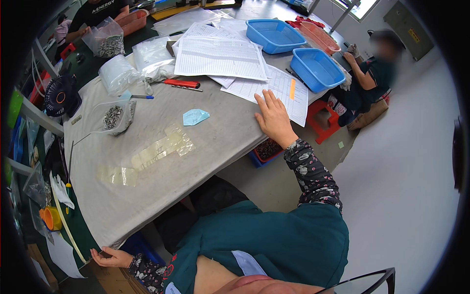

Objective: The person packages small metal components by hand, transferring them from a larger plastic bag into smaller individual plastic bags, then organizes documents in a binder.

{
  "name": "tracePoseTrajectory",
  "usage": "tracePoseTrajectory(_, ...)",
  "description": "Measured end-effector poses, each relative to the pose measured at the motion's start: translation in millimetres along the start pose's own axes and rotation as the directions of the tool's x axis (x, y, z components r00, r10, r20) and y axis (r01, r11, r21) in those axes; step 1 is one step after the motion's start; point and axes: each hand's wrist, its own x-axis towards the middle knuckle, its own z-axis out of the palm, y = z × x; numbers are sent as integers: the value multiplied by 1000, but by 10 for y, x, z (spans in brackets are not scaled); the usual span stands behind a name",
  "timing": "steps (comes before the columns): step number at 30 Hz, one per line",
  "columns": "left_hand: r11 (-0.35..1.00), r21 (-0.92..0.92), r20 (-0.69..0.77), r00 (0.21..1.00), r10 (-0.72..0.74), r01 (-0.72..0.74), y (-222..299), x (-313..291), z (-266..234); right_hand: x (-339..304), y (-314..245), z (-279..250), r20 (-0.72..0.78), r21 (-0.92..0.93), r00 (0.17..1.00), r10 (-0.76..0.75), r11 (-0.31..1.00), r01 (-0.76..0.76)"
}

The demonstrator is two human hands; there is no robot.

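Note:
My right hand (275, 119) lies with stretched fingers at the right edge of the table, on or just over the corner of a printed sheet (297, 109). Nothing shows in its grasp. Down at the table's near left corner, my left hand (111, 257) is beside the edge of the grey table cloth (117, 215), palm turned up and fingers loosely apart; I cannot tell whether it touches the cloth. A light blue paper piece (196, 117) lies mid-table. Strips of yellowish tape (161, 149) are stuck to the cloth. A transparent tub (113, 117) holds small metal parts.
Paper forms (220, 54), blue baskets (318, 68), plastic bags (154, 54), a red-handled cutter (182, 84) and a blue pen (142, 97) are on the table. A black fan (61, 95) stands left. A person sits by a red stool (324, 122); another is at far left.

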Motion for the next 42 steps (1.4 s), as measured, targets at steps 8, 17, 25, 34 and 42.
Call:
tracePoseTrajectory(8,967,36,31,967,251,-252,437,250,83,-34,331,92,75,-12,997,-16,1000,17)
tracePoseTrajectory(17,973,-90,133,966,223,-213,1021,389,287,252,577,-88,29,211,999,20,977,-26)
tracePoseTrajectory(25,970,-195,331,921,203,-143,1505,490,553,1075,357,-149,-32,151,988,-153,976,156)
tracePoseTrajectory(34,974,-191,606,767,213,-119,1729,320,549,1972,1118,354,-16,-25,998,53,998,-53)
tracePoseTrajectory(42,963,-110,657,709,257,-248,1768,158,750,2486,1487,793,84,52,950,301,951,-306)
